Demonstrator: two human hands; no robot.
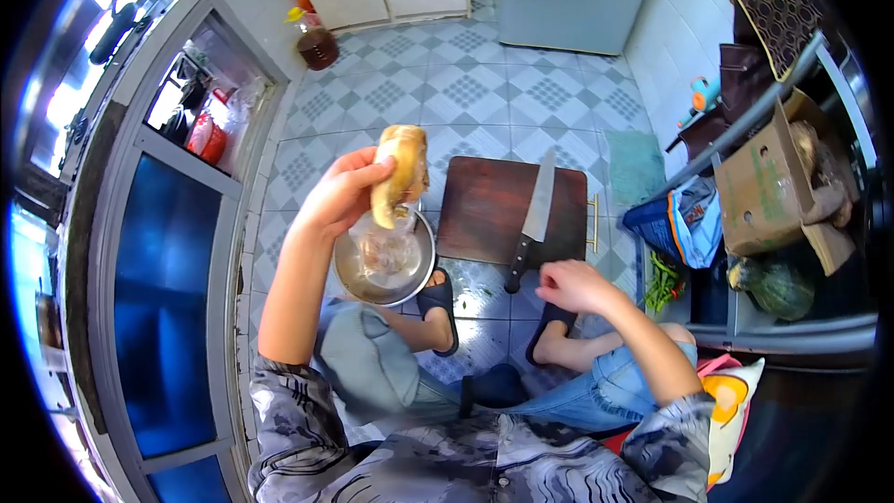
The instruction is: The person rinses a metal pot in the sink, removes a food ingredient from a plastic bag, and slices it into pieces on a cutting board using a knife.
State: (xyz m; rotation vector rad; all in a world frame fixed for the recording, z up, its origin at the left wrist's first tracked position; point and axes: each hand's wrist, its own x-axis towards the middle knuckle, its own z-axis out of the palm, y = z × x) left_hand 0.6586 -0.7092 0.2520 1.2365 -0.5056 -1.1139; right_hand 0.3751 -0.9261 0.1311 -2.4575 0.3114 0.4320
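Observation:
In my left hand (346, 191) is a thick, oblong yellowish-brown piece of food (400, 172), maybe a root vegetable, gripped by thumb and fingers. I hold it up above a round metal bowl (424, 275) that has a crumpled clear plastic bag (384, 251) in it. My right hand (579, 287) is loosely curled with nothing seen in it, just right of the black handle of a kitchen knife (538, 205). That knife lies on a dark reddish-brown cutting board (480, 205), its blade pointing away from me and its handle past the near edge.
On the right, a rack holds a cardboard box (764, 191), a green squash (778, 289) and green peppers (663, 281). A jug of dark liquid (317, 47) stands far left on the tiled floor (447, 65). My sandalled feet are close behind the board. Cabinets (177, 289) line the left.

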